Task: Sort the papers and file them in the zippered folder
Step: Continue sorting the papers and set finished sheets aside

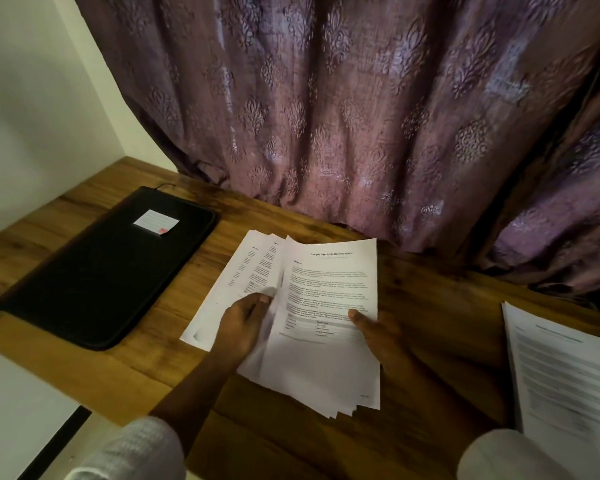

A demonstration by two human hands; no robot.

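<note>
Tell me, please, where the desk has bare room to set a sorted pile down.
The widest bare desk lies between the held papers and the right-hand pile, up to the curtain. A strip runs along the near edge. The gap between the zippered folder and the papers is narrow.

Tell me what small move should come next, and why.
Probably the right hand should slide the top sheet off the fanned papers in the left hand, onto the right pile: its thumb presses that sheet, and the folder lies closed.
</note>
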